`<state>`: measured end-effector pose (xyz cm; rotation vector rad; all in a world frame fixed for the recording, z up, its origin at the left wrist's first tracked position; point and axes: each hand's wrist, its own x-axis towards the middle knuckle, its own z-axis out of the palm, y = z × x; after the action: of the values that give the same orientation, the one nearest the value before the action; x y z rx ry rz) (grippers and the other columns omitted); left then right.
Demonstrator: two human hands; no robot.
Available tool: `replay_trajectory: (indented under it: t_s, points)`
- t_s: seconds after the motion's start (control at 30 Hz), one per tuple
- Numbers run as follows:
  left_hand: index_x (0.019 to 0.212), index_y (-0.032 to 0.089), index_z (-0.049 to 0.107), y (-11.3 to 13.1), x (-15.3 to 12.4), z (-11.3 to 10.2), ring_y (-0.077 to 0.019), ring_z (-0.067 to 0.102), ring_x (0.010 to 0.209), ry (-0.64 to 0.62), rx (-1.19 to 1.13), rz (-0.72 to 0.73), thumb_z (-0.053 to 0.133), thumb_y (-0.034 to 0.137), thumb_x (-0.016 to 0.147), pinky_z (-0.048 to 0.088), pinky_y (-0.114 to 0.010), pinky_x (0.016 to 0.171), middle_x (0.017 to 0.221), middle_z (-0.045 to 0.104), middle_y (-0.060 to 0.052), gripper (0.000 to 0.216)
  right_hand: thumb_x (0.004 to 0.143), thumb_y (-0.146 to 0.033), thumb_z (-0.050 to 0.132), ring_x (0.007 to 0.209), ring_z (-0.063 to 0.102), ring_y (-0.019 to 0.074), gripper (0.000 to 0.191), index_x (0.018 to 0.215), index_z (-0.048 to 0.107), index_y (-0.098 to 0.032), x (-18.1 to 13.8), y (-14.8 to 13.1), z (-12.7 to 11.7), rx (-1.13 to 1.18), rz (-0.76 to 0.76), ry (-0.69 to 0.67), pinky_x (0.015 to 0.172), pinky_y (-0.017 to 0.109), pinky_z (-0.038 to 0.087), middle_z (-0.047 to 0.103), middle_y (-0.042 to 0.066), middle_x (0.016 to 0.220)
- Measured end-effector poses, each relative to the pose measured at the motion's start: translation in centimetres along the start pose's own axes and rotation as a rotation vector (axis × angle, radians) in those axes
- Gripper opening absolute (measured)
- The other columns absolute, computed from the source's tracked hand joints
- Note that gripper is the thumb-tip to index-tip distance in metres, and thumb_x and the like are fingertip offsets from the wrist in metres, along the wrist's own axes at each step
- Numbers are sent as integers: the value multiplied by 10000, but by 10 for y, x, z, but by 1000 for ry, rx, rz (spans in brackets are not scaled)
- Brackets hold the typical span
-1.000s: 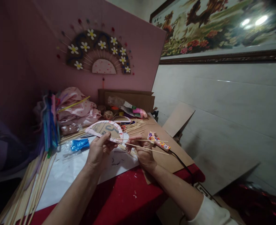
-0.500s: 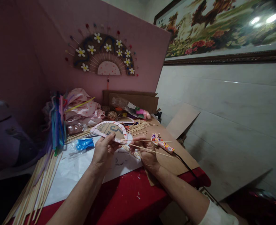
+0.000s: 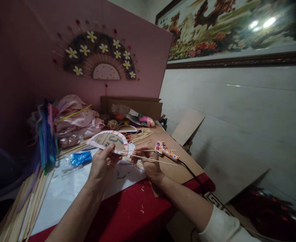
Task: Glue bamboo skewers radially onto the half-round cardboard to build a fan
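Left hand: the left hand is closed on the half-round cardboard piece, with the thumb upon its lower edge.
Cardboard piece: it is held above the white sheet, tilted; its rim is wrapped with pink-white cloth (a dark figure "3" is printed on it).
Right hand: the right hand grips two thin sticks with the fingers.
Stick ends: they point at the right corner of the piece; if they touch it, I cannot tell.
Flowered tool: the flowered tool with black cord lies on brown board, just beyond the right hand.
Blue packet: the blue packet lies left of the left hand.
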<state>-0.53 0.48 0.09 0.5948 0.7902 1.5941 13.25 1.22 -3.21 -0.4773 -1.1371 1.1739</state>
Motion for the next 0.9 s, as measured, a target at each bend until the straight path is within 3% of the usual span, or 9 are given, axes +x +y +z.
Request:
replay_trajectory:
  t_s: [0.57, 0.9]
  points:
    - [658, 119, 603, 1, 4, 2, -119, 556, 476, 18, -9, 2, 645, 121, 628, 501, -237, 458, 560, 611, -10, 52, 635, -246, 706, 426, 572, 110, 164, 740, 600, -178, 4, 3, 0, 53, 59, 7, 372, 198, 435, 656, -12, 557]
    - [709, 121, 604, 0, 3, 2, -111, 560, 490, 16, -15, -3, 646, 125, 625, 499, -232, 465, 588, 625, -3, 94, 676, -238, 668, 433, 576, 114, 128, 765, 599, -177, 4, 5, -1, 70, 25, -26, 374, 201, 440, 662, -5, 575]
